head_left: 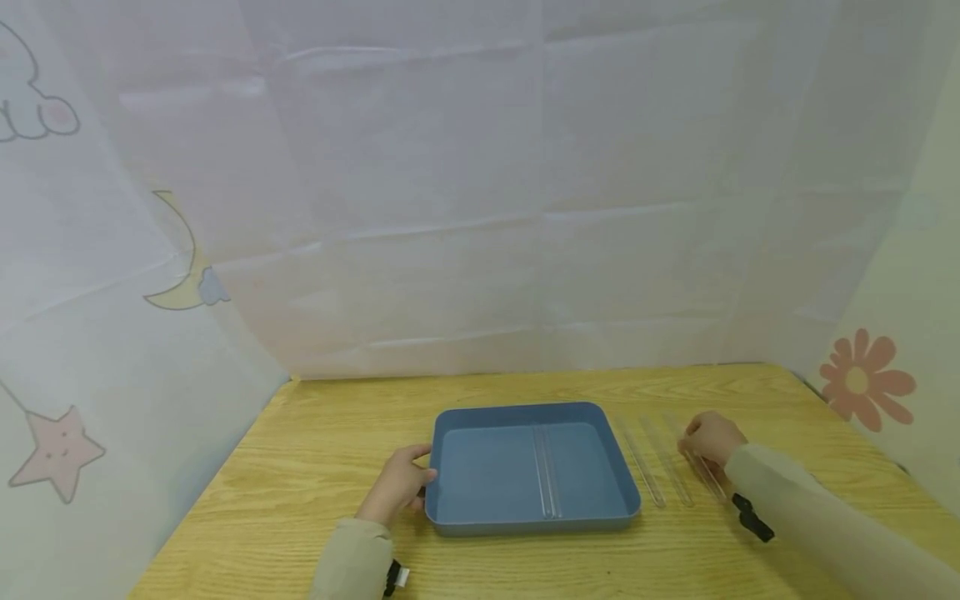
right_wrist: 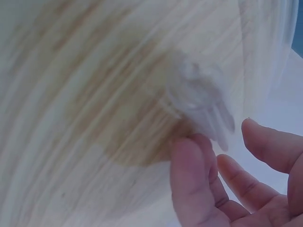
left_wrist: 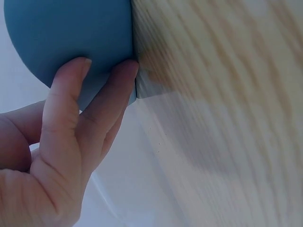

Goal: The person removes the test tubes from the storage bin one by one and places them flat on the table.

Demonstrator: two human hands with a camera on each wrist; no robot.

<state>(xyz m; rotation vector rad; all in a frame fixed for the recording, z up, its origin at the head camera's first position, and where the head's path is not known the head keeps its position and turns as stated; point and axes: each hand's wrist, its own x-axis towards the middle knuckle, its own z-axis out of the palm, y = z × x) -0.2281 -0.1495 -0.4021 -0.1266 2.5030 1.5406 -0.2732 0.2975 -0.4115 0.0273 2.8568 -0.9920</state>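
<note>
Clear strip (head_left: 711, 479) lies pinched under the fingertips of my right grip (head_left: 711, 438), a bare hand whose thumb and nearest finger are drawn together while the other fingers curl loosely. From that grip the strip runs toward me on the worktop (head_left: 270, 517), and in my right wrist view it shows only as a blurred, see-through shape just beside the thumb. Just left of the same grip lies a second strip (head_left: 667, 461), with a third strip (head_left: 640, 461) beyond it, both slanting roughly the same way and the latter close along the blue tray (head_left: 517, 528).

My left grip (head_left: 400, 482), the other bare hand, has its fingers extended and set apart, touching the outside of the tray's left wall without wrapping around it. Well to the right of that grip, inside the tray, I see what looks like a pair of clear strips (head_left: 546, 475) side by side.

Behind both grips, light sleeves (head_left: 825, 508) cover the forearms. Past them, beyond the worktop, hangs a creased pale sheet (head_left: 450, 208); off to the right grip's right I make out a printed flower (head_left: 867, 379).
</note>
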